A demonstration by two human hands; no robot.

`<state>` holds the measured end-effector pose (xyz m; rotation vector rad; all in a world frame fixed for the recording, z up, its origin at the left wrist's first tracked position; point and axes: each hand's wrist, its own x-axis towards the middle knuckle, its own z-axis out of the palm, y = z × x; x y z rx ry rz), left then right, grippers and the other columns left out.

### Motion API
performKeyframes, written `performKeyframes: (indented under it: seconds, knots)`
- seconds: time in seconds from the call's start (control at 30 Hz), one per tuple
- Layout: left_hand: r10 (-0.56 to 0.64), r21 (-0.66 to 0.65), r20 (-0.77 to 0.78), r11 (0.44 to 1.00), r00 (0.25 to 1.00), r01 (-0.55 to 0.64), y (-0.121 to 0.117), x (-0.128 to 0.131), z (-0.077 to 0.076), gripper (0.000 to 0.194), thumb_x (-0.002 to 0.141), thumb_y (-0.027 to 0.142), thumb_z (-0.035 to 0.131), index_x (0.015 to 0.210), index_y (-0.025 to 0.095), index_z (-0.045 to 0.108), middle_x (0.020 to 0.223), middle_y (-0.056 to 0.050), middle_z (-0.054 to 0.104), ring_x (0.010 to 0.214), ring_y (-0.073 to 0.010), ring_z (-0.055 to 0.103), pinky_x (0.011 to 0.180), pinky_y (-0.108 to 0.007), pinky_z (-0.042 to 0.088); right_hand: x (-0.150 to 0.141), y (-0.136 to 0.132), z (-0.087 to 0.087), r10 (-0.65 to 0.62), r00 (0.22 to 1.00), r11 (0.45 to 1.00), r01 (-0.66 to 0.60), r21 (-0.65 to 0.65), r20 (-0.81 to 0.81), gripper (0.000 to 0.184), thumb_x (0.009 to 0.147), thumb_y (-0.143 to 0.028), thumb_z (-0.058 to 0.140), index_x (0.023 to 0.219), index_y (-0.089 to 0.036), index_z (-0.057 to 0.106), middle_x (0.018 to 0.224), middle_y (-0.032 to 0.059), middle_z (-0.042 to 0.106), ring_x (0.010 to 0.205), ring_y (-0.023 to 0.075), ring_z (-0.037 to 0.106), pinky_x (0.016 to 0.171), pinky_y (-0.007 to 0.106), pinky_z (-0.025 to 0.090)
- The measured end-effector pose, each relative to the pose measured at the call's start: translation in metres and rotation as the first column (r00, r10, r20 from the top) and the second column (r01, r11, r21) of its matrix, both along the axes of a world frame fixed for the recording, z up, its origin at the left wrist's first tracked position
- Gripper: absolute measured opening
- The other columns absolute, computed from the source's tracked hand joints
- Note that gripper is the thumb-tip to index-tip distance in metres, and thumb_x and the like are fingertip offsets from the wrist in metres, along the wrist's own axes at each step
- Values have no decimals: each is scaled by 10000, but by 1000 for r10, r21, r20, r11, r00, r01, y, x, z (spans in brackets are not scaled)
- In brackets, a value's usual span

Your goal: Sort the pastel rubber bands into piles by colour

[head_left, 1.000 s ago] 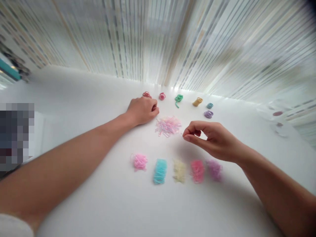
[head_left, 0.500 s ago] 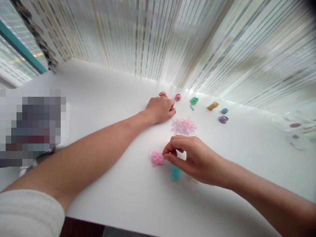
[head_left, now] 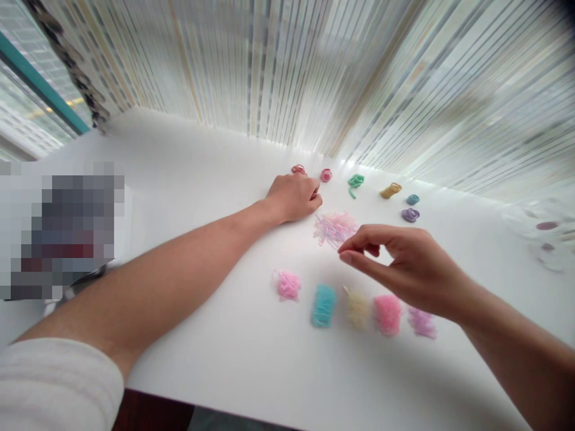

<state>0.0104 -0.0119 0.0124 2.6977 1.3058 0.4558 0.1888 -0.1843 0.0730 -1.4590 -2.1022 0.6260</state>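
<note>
My left hand point(head_left: 294, 197) rests on the white table with its fingers curled under. It sits just in front of a red coil point(head_left: 298, 170), and whatever its fingers hold, if anything, is hidden. My right hand point(head_left: 404, 263) has thumb and forefinger pinched together at the near right edge of a loose pile of pale pink and lilac strands point(head_left: 335, 227). Anything in that pinch is too small to make out. Nearer me lies a row of small strand bundles: light pink point(head_left: 288, 285), turquoise point(head_left: 324, 306), cream point(head_left: 357, 309), bright pink point(head_left: 388, 315) and lilac point(head_left: 422, 322).
Along the back lie a pink coil point(head_left: 326, 175), green cord point(head_left: 356, 182), mustard roll point(head_left: 390, 190), blue coil point(head_left: 412, 199) and purple coil point(head_left: 410, 214). Striped curtains point(head_left: 269, 72) hang behind the table point(head_left: 202, 359). A blurred-out object point(head_left: 74, 227) stands left; clear round items point(head_left: 545, 239) lie right.
My right hand has moved right and away from me, from beside the light pink bundle to the pale pile. The row of bundles is now uncovered. My left hand stays put.
</note>
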Motion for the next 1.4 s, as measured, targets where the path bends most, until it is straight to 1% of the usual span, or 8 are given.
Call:
performKeyframes:
  seconds: [0.13, 0.27, 0.4, 0.5, 0.67, 0.9, 1.17, 1.4]
  knots:
    - [9, -5, -20, 1000, 1000, -9, 1, 0, 0, 286, 1015, 363, 542, 1000, 211, 783, 1049, -101, 815, 1026, -305, 761, 902, -424, 541, 52, 19, -9, -304, 952, 952, 305, 26, -42, 287, 911, -507, 819, 851, -227, 835, 735, 40, 747, 656, 182, 600, 590, 329, 442]
    - [16, -2, -36, 1000, 999, -17, 0, -2, 2, 263, 999, 358, 541, 954, 216, 758, 1019, -95, 814, 1000, -312, 762, 864, -424, 530, 83, 40, -41, -483, 841, 868, 497, -7, -244, 336, 849, -535, 876, 832, -206, 810, 711, 34, 701, 588, 150, 516, 518, 309, 361]
    - [36, 1, -56, 999, 998, -36, 1, -4, 4, 263, 992, 370, 531, 892, 222, 725, 983, -95, 811, 968, -310, 762, 817, -412, 508, 86, 47, -66, -386, 868, 914, 407, 3, -313, 306, 891, -500, 839, 865, -196, 811, 753, 47, 732, 640, 161, 566, 575, 315, 421]
    - [57, 13, -92, 998, 994, -56, 1, -5, 6, 270, 991, 361, 508, 855, 227, 698, 955, -89, 804, 934, -297, 753, 785, -396, 489, 84, 46, -72, -323, 884, 938, 346, 8, -339, 281, 895, -465, 807, 871, -185, 808, 756, 52, 739, 669, 174, 603, 596, 313, 451]
    - [64, 25, -113, 998, 992, -62, 1, -6, 9, 287, 995, 394, 497, 841, 235, 678, 903, -76, 781, 880, -286, 731, 724, -375, 448, 82, 43, -71, -266, 910, 960, 279, -3, -318, 272, 897, -429, 781, 937, -163, 821, 765, 52, 732, 648, 158, 572, 599, 312, 436]
    - [76, 27, -125, 997, 989, -74, 0, -7, 12, 288, 999, 409, 494, 828, 233, 645, 899, -66, 776, 846, -268, 709, 671, -360, 356, 79, 45, -72, -196, 934, 974, 220, 49, -299, 231, 896, -371, 760, 924, -147, 808, 652, -16, 591, 593, 124, 464, 552, 289, 360]
    - [72, 30, -119, 997, 990, -69, 1, -7, 11, 279, 1001, 413, 500, 826, 237, 629, 886, -58, 772, 834, -262, 701, 662, -362, 331, 74, 38, -67, -69, 980, 986, 96, 138, -189, 132, 890, -278, 763, 887, -161, 825, 746, 13, 676, 596, 110, 542, 575, 272, 427]
    - [81, 28, -109, 996, 991, -79, 1, -7, 10, 273, 1000, 397, 521, 837, 237, 670, 924, -72, 788, 853, -271, 711, 695, -357, 395, 71, 39, -65, -31, 991, 992, 47, 119, -133, 140, 919, -275, 766, 925, -171, 861, 790, 35, 719, 628, 121, 595, 606, 270, 460]
